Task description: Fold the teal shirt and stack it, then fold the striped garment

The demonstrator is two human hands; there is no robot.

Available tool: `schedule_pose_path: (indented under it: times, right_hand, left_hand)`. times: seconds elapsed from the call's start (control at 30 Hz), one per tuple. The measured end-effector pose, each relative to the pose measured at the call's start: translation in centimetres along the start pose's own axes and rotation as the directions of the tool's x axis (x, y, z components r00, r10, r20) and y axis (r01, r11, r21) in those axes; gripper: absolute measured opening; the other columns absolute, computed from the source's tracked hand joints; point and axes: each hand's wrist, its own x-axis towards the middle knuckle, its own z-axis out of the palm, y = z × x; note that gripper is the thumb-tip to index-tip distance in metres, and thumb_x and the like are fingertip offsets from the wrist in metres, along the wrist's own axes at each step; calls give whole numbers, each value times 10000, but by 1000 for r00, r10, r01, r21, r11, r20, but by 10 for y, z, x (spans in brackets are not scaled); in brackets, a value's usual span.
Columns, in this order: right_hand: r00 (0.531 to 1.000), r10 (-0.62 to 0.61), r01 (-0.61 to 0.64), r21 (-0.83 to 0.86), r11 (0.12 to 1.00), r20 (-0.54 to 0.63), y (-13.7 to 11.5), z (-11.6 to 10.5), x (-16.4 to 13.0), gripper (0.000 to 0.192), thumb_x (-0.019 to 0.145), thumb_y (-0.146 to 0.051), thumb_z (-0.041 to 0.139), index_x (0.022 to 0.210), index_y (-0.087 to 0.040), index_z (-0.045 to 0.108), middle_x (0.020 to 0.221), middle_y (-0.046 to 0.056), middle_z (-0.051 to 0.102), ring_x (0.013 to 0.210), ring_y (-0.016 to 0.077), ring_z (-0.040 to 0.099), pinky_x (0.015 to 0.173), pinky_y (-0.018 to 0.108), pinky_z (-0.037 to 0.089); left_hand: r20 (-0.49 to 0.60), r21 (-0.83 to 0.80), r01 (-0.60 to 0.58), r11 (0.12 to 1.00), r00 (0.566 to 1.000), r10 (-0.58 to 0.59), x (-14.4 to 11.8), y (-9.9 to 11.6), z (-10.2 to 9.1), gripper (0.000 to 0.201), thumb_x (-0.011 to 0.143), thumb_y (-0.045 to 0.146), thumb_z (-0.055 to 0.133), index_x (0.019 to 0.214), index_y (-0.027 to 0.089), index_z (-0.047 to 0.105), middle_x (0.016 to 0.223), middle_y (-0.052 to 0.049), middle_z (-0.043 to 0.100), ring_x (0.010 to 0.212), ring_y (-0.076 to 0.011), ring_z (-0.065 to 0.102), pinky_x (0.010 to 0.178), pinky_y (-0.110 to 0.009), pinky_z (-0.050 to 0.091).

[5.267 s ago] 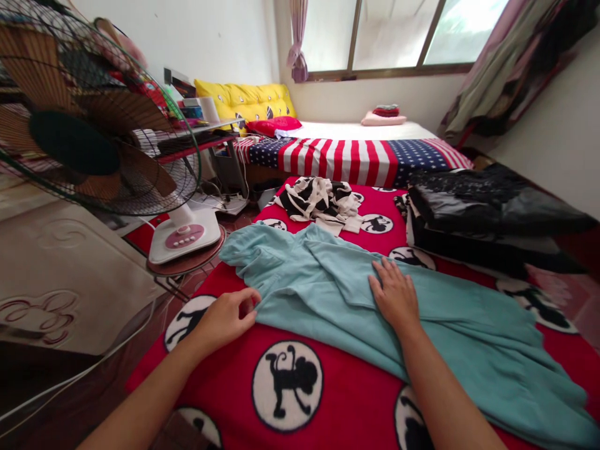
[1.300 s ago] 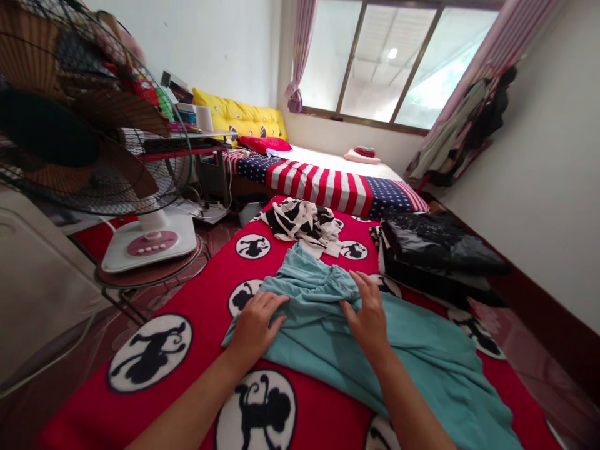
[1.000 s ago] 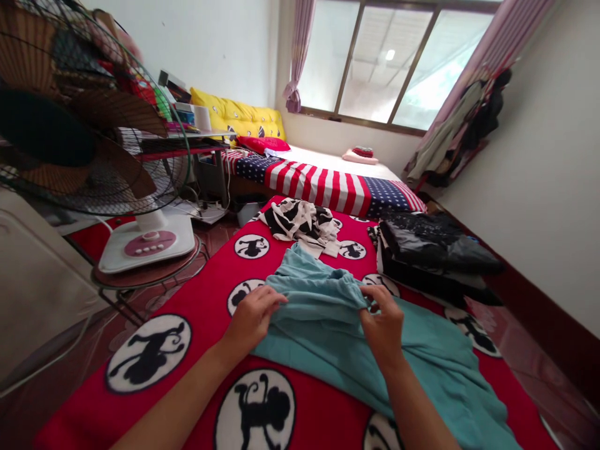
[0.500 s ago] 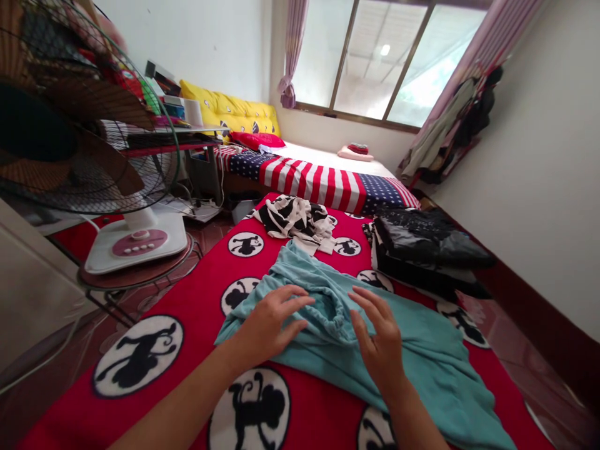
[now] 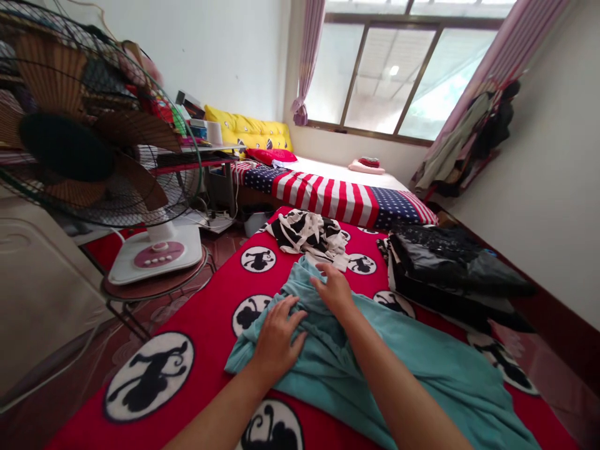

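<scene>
A teal garment (image 5: 422,356) lies stretched and wrinkled across the red blanket (image 5: 206,300), its gathered part near the hands. My left hand (image 5: 280,337) rests on its left portion, fingers spread and lying on the cloth. Farther up, my right hand (image 5: 335,290) is at the garment's upper end, palm down with fingers apart. Nothing shows clearly gripped in either hand. My right forearm crosses over the gathered part and hides some of it. Just beyond the garment is a crumpled black-and-white cloth (image 5: 309,234).
Black folded items (image 5: 440,262) are stacked at the right. A fan (image 5: 157,250) stands on a round stool at the left. Behind is a bed with a flag-patterned cover (image 5: 323,195). Clothes (image 5: 462,144) hang by the right wall.
My right hand has moved left and away from me, from the right of the gathered opening to the garment's upper end. My left hand has settled onto the cloth. The camera view has shifted.
</scene>
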Motion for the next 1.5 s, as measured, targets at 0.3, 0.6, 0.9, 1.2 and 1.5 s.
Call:
schedule_pose_path:
  times: [0.3, 0.6, 0.9, 1.2, 1.5]
  right_hand:
    - [995, 91, -94, -56, 994, -45, -4, 49, 58, 296, 904, -430, 502, 981, -222, 697, 953, 83, 714, 942, 230, 629, 740, 298, 404]
    - [993, 106, -108, 29, 994, 49, 7, 57, 64, 200, 833, -367, 630, 880, -192, 713, 832, 53, 721, 825, 199, 655, 717, 281, 453]
    - [984, -115, 138, 172, 975, -137, 41, -48, -26, 336, 887, -324, 540, 1179, -169, 601, 1187, 115, 641, 1115, 217, 577, 966, 361, 435]
    - [972, 45, -38, 35, 999, -232, 72, -46, -102, 215, 879, -348, 511, 934, -207, 664, 945, 66, 675, 856, 198, 614, 765, 315, 464]
    - [916, 340, -379, -181, 908, -212, 98, -40, -84, 159, 831, -260, 510, 812, -210, 660, 715, 39, 670, 688, 185, 622, 574, 260, 360]
  left_hand:
    - [50, 117, -15, 993, 999, 9, -1, -7, 15, 809, 815, 308, 625, 1500, 193, 208, 1575, -155, 219, 1447, -335, 190, 1121, -552, 315]
    - [57, 189, -21, 982, 998, 10, -1, -13, 20, 804, 820, 492, 611, 1475, 156, 290, 1543, -178, 295, 1420, -338, 271, 1114, -527, 332]
    - [13, 60, -35, 998, 999, 34, 1, -10, 9, 653, 853, 412, 600, 1420, 165, 393, 1504, -161, 370, 1403, -329, 308, 1121, -538, 312]
    - [20, -283, -55, 958, 998, 64, 5, 48, 3, 364, 909, 319, 538, 1265, 247, 551, 1114, -65, 646, 1049, -230, 580, 926, -410, 462]
    - [158, -233, 91, 968, 986, -54, 10, 60, 26, 151, 790, 144, 580, 824, 221, 706, 782, -32, 635, 825, -212, 574, 782, -354, 467]
